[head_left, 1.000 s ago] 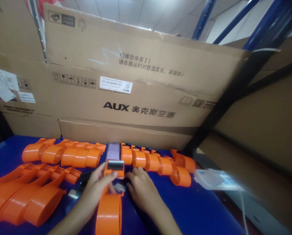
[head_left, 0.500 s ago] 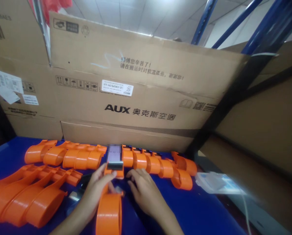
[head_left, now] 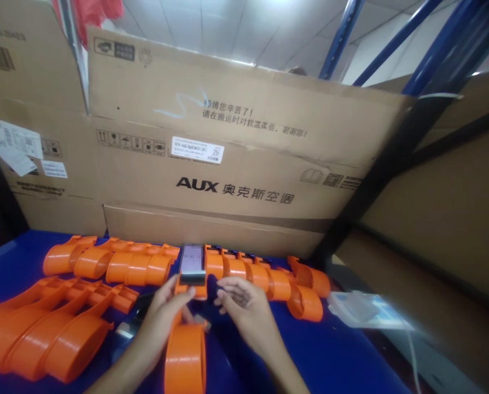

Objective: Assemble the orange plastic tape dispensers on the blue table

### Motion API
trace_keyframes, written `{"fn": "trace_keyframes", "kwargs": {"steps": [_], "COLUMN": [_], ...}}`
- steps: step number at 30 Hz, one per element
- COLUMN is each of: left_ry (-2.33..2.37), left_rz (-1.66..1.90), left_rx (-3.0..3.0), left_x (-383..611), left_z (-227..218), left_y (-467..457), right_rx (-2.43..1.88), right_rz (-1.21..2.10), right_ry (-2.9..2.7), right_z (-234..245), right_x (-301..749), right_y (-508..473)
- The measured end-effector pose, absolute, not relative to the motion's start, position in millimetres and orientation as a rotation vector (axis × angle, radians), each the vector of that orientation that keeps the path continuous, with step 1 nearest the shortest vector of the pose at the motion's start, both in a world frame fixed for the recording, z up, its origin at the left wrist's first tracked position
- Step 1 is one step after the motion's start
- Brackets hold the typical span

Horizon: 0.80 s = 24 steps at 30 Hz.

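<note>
An orange plastic tape dispenser lies on the blue table straight in front of me, its head pointing away. My left hand grips the dispenser near the head, thumb on the dark blade plate. My right hand sits just right of the head, fingers curled around a small dark piece held against it. A small grey part lies between my hands.
Rows of the same orange dispensers lie at the left, back left and back right. A clear plastic tray sits at the right. Big cardboard boxes wall the back; a dark rack post leans at right.
My right hand has lifted from the table and moved up to the dispenser's head, its fingers now curled on a small dark piece. The left hand keeps its hold.
</note>
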<state>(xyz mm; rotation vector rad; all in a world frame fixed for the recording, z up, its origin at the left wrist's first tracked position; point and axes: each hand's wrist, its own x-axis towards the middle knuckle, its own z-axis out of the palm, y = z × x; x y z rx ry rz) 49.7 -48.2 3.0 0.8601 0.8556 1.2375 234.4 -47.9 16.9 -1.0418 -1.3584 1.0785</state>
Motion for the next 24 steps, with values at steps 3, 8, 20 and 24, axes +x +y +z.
{"fn": "trace_keyframes", "kwargs": {"steps": [3, 8, 20, 24], "left_ry": [0.831, 0.808, 0.842, 0.838], "left_rz": [1.243, 1.238, 1.294, 1.309], "left_rx": [0.849, 0.864, 1.005, 0.981], "left_x": [51, 52, 51, 52], "left_z": [3, 1, 0, 2], "left_y": [-48, -50, -48, -48], "right_rx": [-1.001, -0.989, -0.969, -0.927], "right_rz": [1.07, 0.901, 0.808, 0.818], "right_ry": [-1.216, -1.197, -1.349, -1.316], "right_z": [21, 22, 21, 15], "right_x": [231, 223, 210, 205], "right_y": [-50, -57, -63, -63]}}
